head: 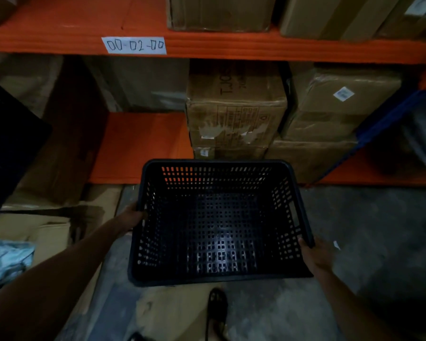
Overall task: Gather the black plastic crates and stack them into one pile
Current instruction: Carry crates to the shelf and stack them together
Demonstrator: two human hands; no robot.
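Both hands are on it: the left hand (pixel 130 217) is curled over the left rim of the black crate (pixel 217 222), and the right hand (pixel 315 254) is clamped on the right rim nearer the person's body. The crate hangs between them, open side up, nothing inside, its perforated floor catching a dull shine. It sits in the air above the grey concrete floor (pixel 367 230), with a sandalled foot (pixel 217 308) just beneath its near edge.

Past the far rim stands the orange shelf rack (pixel 138 143). Its upper beam carries a white paper label (pixel 134 45) with handwritten characters. Cardboard boxes (pixel 236 107) are packed into the lower bay, right behind the crate, and more sit on the level above.

Off to the left, another dark crate (pixel 8 143) leans in at the frame edge, tilted. Below it lie flattened cardboard sheets (pixel 47 230) on the floor, with a crumpled pale plastic bag (pixel 8 262) on top. To the right, a blue upright (pixel 379 126) slants across the rack.
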